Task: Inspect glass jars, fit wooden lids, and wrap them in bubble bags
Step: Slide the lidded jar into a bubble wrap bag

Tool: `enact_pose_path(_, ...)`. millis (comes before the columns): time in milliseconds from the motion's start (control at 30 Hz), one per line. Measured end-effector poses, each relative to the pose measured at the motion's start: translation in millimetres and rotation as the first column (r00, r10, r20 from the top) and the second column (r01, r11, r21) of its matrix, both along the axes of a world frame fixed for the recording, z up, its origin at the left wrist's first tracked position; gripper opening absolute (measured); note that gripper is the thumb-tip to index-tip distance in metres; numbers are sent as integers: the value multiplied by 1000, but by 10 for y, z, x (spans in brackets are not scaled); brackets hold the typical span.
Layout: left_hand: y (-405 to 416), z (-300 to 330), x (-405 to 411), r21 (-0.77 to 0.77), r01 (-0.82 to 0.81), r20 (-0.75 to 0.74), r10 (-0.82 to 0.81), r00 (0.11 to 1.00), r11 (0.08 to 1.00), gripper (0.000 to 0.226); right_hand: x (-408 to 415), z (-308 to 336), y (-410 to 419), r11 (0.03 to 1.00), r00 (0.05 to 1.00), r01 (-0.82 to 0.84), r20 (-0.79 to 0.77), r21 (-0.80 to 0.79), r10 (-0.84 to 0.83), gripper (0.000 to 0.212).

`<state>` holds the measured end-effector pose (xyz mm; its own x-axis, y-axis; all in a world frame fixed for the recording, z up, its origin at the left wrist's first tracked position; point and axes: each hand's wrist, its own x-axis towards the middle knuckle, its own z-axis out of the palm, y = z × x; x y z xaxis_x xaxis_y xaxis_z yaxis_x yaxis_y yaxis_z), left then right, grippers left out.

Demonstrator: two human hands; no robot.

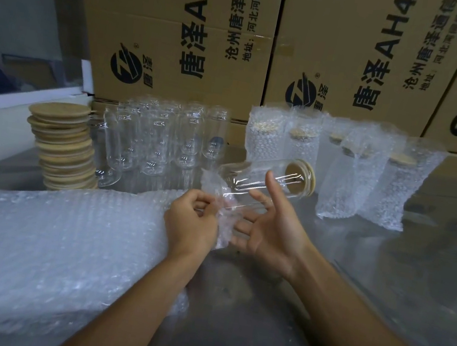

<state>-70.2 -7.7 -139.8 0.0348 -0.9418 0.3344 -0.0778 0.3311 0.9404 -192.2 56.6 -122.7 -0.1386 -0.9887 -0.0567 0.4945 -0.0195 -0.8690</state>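
Glass jar (261, 182) with wooden lid (305, 178) fitted, held tilted at centre frame, lid end toward upper right, base end entering bubble bag (219, 198). Left hand (192, 220) curled, pinching the bag mouth at centre; right hand (269, 229) spread beneath the jar, fingers straight, thumb raised against the glass, supporting rather than clamping. Judged step: sleeving the jar into the bag. For best result: bag mouth kept wide with the pinching hand, jar fed base-first along its own axis, lid checked for seating before full insertion; risk of the jar rolling off the flat palm judged moderate. Stack of bubble bags (46, 249) lay at lower left, touching the left forearm. Stack of wooden lids (62, 148) stood at mid left, leaning slightly. Unlidded glass jars (161, 139) grouped upright just right of that stack. Wrapped jars (363, 175) stood in a row at upper right, near the held jar's lid end; contact on swing-out judged possible. Cardboard cartons (241, 41) walled the back. Metal table (260, 311) bare at lower centre.
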Motion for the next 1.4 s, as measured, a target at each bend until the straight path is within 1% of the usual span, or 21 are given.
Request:
enact_pose_path(100, -44, 18, 16, 22, -75, -60, 76, 995, 997, 27, -69, -1, -2, 998, 996, 64, -58, 26, -63, 56)
enact_pose_path(133, -54, 22, 20, 26, -79, -80, 81, 993, 997, 26, -74, 1, 7, 995, 992, 94, -86, 38, -90, 55)
enact_pose_path(200, -55, 23, 28, 14, -86, -93, 87, 992, 996, 23, -73, -5, 12, 986, 975, 160, -165, 39, -151, 66)
enact_pose_path(267, -32, 27, 24, -30, -90, -82, 87, 993, 996, 23, -55, -5, 16, 972, 941, 234, -247, -14, -230, 74)
enact_pose_path(333, -5, 32, 16, -72, -70, -76, 65, 995, 995, 22, -37, -9, 22, 951, 886, 298, -345, -85, -309, 75)
enact_pose_path(400, 16, 40, 21, -99, -60, -64, 53, 997, 993, 20, -32, -32, 27, 928, 802, 331, -468, -169, -371, 74)
enact_pose_path(433, 22, 43, 26, -106, -56, -60, 50, 997, 993, 20, -33, -48, 28, 914, 756, 331, -514, -235, -406, 69)
enact_pose_path(500, 31, 49, 34, -120, -46, -61, 38, 997, 992, 24, -40, -98, 13, 880, 666, 281, -581, -384, -467, 50)
enact_pose_path(533, 34, 52, 35, -128, -41, -60, 34, 998, 991, 26, -42, -118, 3, 871, 632, 263, -609, -415, -480, 46)
enact_pose_path(600, 35, 51, 35, -145, -38, -48, 31, 998, 989, 24, -28, -130, -11, 883, 600, 240, -654, -403, -461, 49)
enact_pose_path(667, 26, 46, 37, -148, -49, -32, 45, 998, 988, 17, -11, -129, -15, 899, 596, 201, -680, -389, -427, 62)
enact_pose_path(767, 0, 35, 48, -141, -75, -26, 72, 997, 987, 16, -10, -74, 23, 931, 619, 161, -701, -328, -355, 79)
enact_pose_path(800, -4, 35, 52, -142, -83, -22, 81, 996, 986, 16, -23, -66, 38, 945, 642, 135, -700, -299, -314, 80)
enact_pose_path(900, -13, 32, 56, -154, -106, -7, 106, 994, 982, 19, -35, -22, 92, 985, 775, 60, -614, -164, -149, 74)
enact_pose_path(933, -8, 30, 58, -161, -108, 0, 109, 994, 981, 19, -42, -22, 96, 988, 792, 54, -596, -147, -132, 76)
enact_pose_path(967, -2, 29, 58, -170, -104, 10, 107, 994, 980, 18, -42, -20, 99, 988, 777, 58, -616, -140, -133, 80)
enact_pose_path(1067, 28, 29, 61, -209, -63, 35, 71, 997, 976, 20, -29, -21, 97, 990, 617, 62, -775, -125, -137, 84)
enact_pose_path(1167, 48, 30, 68, -249, -17, 36, 27, 999, 968, 21, -37, -26, 88, 992, 535, 42, -836, -119, -123, 88)
enact_pose_path(1267, 64, 37, 74, -354, 8, 57, 13, 998, 935, 17, -72, -23, 72, 994, 402, 30, -910, -101, -104, 101)
enact_pose_path(1300, 71, 44, 72, -407, 15, 77, 18, 997, 913, 17, -79, -15, 72, 995, 385, 32, -918, -91, -96, 106)
enact_pose_path(1400, 89, 57, 64, -540, 53, 135, 25, 991, 840, 17, -109, 11, 87, 998, 399, 61, -915, -34, -56, 125)
